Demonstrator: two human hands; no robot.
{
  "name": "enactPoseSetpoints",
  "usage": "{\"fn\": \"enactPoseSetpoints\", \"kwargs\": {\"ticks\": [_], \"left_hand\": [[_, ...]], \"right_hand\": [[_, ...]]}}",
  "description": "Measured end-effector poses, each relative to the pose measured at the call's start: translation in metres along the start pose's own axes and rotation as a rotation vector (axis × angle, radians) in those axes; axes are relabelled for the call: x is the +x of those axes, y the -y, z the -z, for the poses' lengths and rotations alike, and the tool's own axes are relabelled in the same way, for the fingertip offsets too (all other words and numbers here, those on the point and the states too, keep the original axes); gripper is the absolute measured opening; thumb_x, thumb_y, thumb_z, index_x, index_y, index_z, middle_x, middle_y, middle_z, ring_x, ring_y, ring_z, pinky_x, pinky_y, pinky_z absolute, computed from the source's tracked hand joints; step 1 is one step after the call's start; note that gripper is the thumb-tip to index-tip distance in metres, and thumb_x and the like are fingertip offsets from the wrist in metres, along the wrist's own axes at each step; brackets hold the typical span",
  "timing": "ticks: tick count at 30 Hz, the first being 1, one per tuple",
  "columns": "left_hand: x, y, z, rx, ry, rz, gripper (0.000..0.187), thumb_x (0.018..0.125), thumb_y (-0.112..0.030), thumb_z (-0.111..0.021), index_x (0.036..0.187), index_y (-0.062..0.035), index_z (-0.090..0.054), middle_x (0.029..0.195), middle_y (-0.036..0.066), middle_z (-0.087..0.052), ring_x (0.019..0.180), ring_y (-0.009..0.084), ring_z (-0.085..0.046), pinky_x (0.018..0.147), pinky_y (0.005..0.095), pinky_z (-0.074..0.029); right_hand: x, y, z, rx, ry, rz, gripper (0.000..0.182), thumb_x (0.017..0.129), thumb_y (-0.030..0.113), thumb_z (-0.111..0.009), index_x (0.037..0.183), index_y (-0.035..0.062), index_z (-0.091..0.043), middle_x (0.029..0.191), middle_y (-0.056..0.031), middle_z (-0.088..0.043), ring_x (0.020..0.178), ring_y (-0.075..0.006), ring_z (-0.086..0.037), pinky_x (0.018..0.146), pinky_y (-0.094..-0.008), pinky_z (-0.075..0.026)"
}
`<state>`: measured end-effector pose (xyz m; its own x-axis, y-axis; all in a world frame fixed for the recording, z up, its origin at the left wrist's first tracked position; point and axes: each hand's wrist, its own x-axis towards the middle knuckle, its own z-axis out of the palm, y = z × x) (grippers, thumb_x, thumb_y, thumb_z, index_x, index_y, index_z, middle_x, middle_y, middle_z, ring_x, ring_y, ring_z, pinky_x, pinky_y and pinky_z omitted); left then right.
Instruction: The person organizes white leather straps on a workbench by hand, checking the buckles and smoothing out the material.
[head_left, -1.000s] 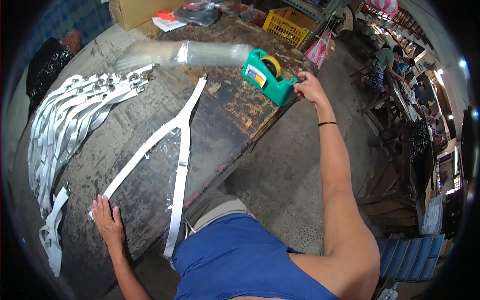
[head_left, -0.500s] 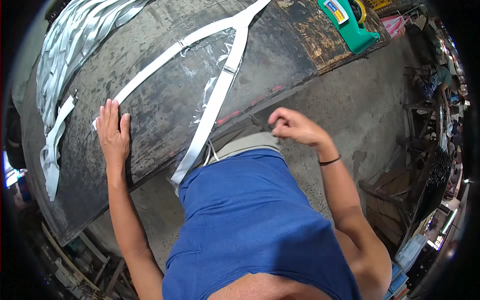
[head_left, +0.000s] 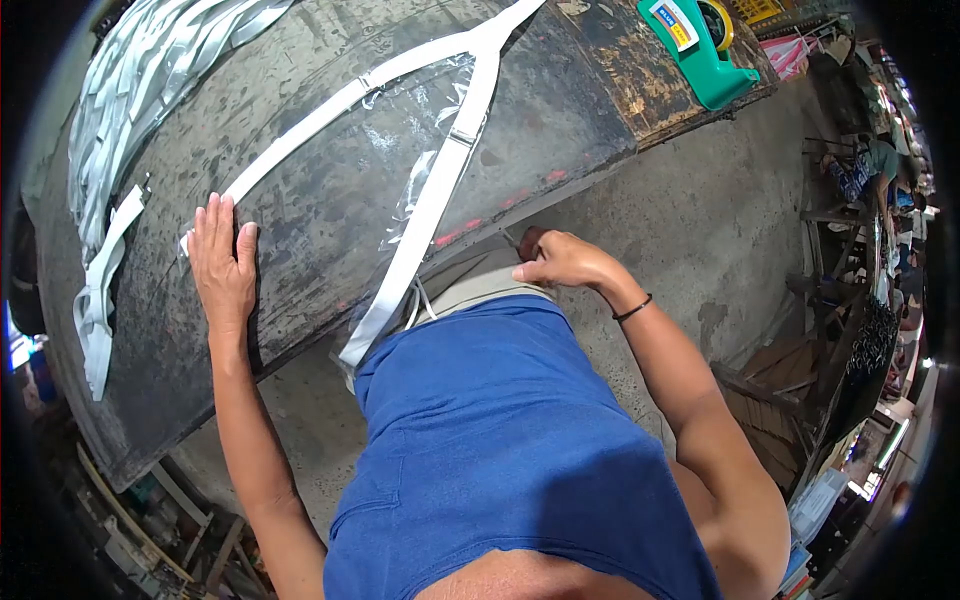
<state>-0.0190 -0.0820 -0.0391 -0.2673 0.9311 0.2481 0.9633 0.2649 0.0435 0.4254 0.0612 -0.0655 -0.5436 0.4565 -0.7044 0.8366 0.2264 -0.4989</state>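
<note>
White, one Y-shaped strap (head_left: 421, 205) with two sliders (head_left: 462, 137) runs under the left hand (head_left: 222, 265), fingers open; the right hand (head_left: 572, 262) curls at the waistband (head_left: 487, 288), grip unclear.

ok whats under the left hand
The left hand covers part of the white strap near one end; the tip shows beside the fingers. What the palm covers is hidden.

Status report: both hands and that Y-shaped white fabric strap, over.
Left bare hand flat across one leg of Y-shaped white strap. Right bare hand at beige waistband. Green plastic tape dispenser apart from strap, near edge of dark table.
</note>
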Motion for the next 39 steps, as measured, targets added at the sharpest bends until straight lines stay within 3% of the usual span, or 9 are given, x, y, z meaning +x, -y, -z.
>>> {"fn": "enactPoseSetpoints", "kwargs": {"ticks": [2,3,7,15,21,24,27,31,39], "left_hand": [[0.000,0.000,0.000,-0.013,-0.009,-0.004,0.050,0.102,-0.037,-0.052,0.147,-0.0139,-0.048,0.153,0.009,-0.045,0.145,0.0310,-0.035,0.119,0.0480,-0.022],[0.000,0.000,0.000,-0.013,-0.007,-0.001,0.050,0.102,-0.037,-0.052,0.147,-0.0139,-0.048,0.153,0.009,-0.045,0.145,0.0310,-0.035,0.119,0.0480,-0.022],[0.000,0.000,0.000,-0.010,-0.008,-0.006,0.050,0.102,-0.037,-0.051,0.146,-0.0140,-0.049,0.153,0.009,-0.045,0.145,0.0309,-0.035,0.119,0.0479,-0.021],[0.001,-0.005,0.003,-0.023,-0.032,0.013,0.051,0.100,-0.039,-0.054,0.143,-0.0121,-0.053,0.150,0.011,-0.048,0.143,0.0329,-0.038,0.118,0.0483,-0.023],[0.001,-0.008,0.002,-0.035,-0.072,0.005,0.050,0.096,-0.034,-0.061,0.138,-0.0076,-0.056,0.147,0.014,-0.051,0.140,0.0358,-0.042,0.115,0.0486,-0.029],[0.004,-0.015,0.011,-0.084,-0.142,-0.031,0.046,0.092,-0.032,-0.066,0.126,-0.0007,-0.063,0.139,0.019,-0.056,0.132,0.0388,-0.049,0.109,0.0477,-0.037],[0.002,-0.016,0.012,-0.081,-0.141,0.005,0.051,0.093,-0.041,-0.062,0.128,-0.0036,-0.062,0.140,0.017,-0.056,0.133,0.0390,-0.047,0.111,0.0503,-0.036],[0.000,-0.016,0.013,-0.120,-0.122,0.031,0.052,0.093,-0.039,-0.063,0.132,-0.0045,-0.059,0.142,0.017,-0.054,0.134,0.0395,-0.046,0.112,0.0526,-0.033],[0.000,-0.018,0.018,-0.164,-0.117,0.050,0.053,0.094,-0.043,-0.060,0.133,-0.0064,-0.058,0.143,0.015,-0.053,0.134,0.0390,-0.046,0.112,0.0538,-0.033]], "right_hand": [[-0.005,-0.018,-0.013,0.707,0.003,-0.054,0.039,0.090,0.035,-0.071,0.097,-0.0017,-0.062,0.074,-0.0078,-0.063,0.063,-0.0161,-0.059,0.055,-0.0301,-0.049],[-0.009,-0.022,-0.017,0.768,-0.045,-0.102,0.036,0.096,0.037,-0.064,0.098,0.0011,-0.061,0.074,-0.0007,-0.059,0.062,-0.0073,-0.053,0.052,-0.0234,-0.044],[-0.027,-0.030,-0.032,1.026,-0.065,-0.182,0.029,0.101,0.033,-0.058,0.091,0.0062,-0.062,0.076,0.0022,-0.055,0.060,-0.0055,-0.048,0.050,-0.0213,-0.040],[-0.027,-0.006,-0.032,0.784,-0.163,-0.111,0.026,0.093,0.028,-0.066,0.087,0.0034,-0.067,0.074,0.0016,-0.057,0.066,-0.0066,-0.049,0.056,-0.0245,-0.040],[-0.050,0.037,0.021,0.529,-0.400,0.197,0.015,0.089,0.016,-0.067,0.087,0.0018,-0.063,0.077,0.0004,-0.057,0.071,-0.0091,-0.049,0.062,-0.0264,-0.041],[-0.057,0.079,0.064,0.366,-0.429,0.409,0.012,0.091,0.013,-0.064,0.087,0.0020,-0.061,0.082,-0.0020,-0.054,0.075,-0.0097,-0.049,0.066,-0.0265,-0.042],[-0.049,0.134,0.099,0.274,-0.386,0.624,0.009,0.090,0.009,-0.063,0.086,0.0011,-0.059,0.083,-0.0032,-0.054,0.076,-0.0122,-0.050,0.070,-0.0271,-0.042],[-0.006,0.199,0.124,0.158,-0.299,0.791,0.011,0.090,0.010,-0.064,0.087,0.0003,-0.058,0.078,-0.0025,-0.053,0.073,-0.0118,-0.049,0.065,-0.0280,-0.041],[0.104,0.297,0.122,0.020,0.051,0.817,0.018,0.093,0.019,-0.065,0.089,0.0022,-0.059,0.070,0.0017,-0.049,0.065,-0.0080,-0.043,0.056,-0.0282,-0.037]]}}
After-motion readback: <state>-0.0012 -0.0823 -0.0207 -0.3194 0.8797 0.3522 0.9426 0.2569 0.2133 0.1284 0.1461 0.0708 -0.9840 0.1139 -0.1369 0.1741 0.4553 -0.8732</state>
